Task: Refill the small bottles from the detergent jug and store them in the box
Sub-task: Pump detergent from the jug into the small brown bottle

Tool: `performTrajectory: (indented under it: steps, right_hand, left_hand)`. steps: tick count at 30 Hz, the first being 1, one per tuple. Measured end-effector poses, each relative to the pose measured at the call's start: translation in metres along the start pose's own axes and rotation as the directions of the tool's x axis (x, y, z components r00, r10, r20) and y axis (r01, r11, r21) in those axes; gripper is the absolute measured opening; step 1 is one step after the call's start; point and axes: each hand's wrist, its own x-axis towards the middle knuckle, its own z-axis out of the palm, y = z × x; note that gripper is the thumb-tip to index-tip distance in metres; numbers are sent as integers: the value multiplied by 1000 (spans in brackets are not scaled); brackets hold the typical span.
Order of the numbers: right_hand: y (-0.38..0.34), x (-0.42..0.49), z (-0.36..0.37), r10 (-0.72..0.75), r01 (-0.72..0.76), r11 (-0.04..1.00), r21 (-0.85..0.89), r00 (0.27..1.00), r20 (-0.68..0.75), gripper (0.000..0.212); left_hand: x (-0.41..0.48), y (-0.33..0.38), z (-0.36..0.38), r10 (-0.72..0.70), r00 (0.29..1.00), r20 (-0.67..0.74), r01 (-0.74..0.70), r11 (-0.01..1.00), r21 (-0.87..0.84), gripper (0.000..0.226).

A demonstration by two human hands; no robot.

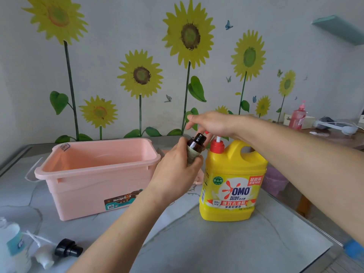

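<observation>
box left of jug | bottle between (held aloft) | caps front-left on table

sunflower wall, marble table, teal shelf

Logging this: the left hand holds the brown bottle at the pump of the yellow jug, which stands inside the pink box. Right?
No: the head view shows the yellow jug on the table beside the pink box, not inside it. The left hand holds the brown bottle at its pump.
</observation>
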Motion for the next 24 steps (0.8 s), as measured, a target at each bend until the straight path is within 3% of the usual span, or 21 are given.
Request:
performTrajectory:
  steps: [5,10,15,20,24]
  right_hand:
    - [1,4,9,13,-14,994,-112,1000,-10,52]
    - [-1,2,2,24,-23,999,-28,1000,10,53]
    - [-1,2,7,36,-35,992,-121,999,5,54]
    - [0,-2,1,8,-8,1000,1,1000,13,54]
    - [4,1,9,1,-1,999,-50,1000,-3,53]
  left_hand:
    - [-2,-2,1,5,1000,18,-5,1000,-2,17]
    - [-2,1,0,5,1000,15,-5,1000,-10,20]
    - [-2,0,0,7,1000,25,-7,1000,6,19]
    - [-1,0,1,0,1000,14,1,1000,-4,20]
    - [0,-2,-1,0,1000,11,0,1000,1,17]
